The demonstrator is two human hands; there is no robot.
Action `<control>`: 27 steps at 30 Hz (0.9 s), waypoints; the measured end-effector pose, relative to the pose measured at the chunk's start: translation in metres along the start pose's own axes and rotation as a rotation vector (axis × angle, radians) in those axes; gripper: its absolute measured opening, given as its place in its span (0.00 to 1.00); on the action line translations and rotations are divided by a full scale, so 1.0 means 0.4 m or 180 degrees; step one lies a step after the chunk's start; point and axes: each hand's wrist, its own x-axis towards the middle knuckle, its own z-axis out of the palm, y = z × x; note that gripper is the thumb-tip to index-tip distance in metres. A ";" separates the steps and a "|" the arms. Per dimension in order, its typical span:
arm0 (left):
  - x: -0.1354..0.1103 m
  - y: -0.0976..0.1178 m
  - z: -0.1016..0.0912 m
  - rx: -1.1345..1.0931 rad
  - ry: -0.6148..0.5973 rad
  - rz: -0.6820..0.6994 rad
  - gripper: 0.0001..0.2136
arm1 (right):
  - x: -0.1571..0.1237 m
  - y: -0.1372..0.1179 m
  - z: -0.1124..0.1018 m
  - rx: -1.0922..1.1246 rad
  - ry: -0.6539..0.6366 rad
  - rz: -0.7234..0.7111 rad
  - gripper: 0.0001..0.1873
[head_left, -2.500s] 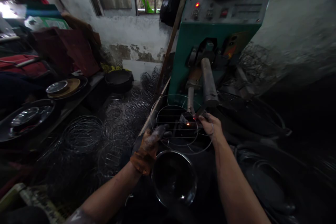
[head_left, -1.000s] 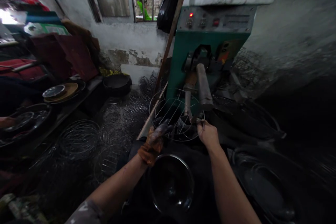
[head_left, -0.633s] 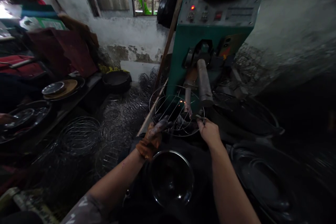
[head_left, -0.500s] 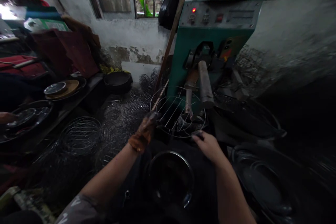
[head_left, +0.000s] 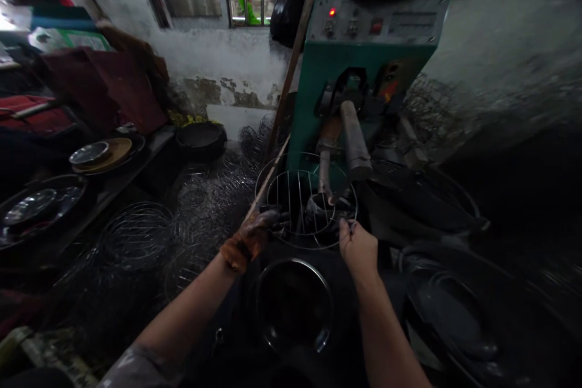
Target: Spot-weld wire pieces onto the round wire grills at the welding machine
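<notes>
In front of me is a round wire rack [head_left: 299,200] with parallel bars and a larger outer ring, close to the green machine [head_left: 313,73]. My left hand [head_left: 264,224], in a dirty glove with an orange-brown cuff, grips its left side. Pinched at the right of the rim are the fingers of my right hand [head_left: 358,248]; whether a small piece is also between them I cannot tell. Just beyond the rack, the machine's thick upper rod [head_left: 357,145] and thinner lower rod [head_left: 324,173] stick out. Below my hands sits a dark round bowl [head_left: 330,309] with a shiny rim.
Several finished-looking wire racks [head_left: 139,233] and tangled wire pieces [head_left: 227,185] lie to my left. A bench [head_left: 157,148] there bears pans and trays. At right stands a dark tub [head_left: 450,315]. A wooden pole [head_left: 291,73] leans beside the machine.
The wire rack has turned, so its bars run more upright from my view. My right hand has rotated, fingers pointing more upward. A person's hand at the left edge has gone from view.
</notes>
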 end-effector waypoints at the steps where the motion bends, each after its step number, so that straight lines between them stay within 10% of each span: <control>1: 0.008 -0.011 0.010 0.0007 -0.0010 0.0017 0.22 | 0.018 0.003 0.002 -0.0147 0.0000 -0.0010 0.26; 23: 0.056 -0.025 0.052 0.0151 0.0385 0.0275 0.23 | 0.153 -0.053 -0.007 -0.1147 -0.0819 0.0001 0.17; 27: 0.047 -0.011 0.068 0.0216 0.0120 -0.0003 0.26 | 0.148 -0.099 -0.076 -0.0968 -0.1436 0.0108 0.17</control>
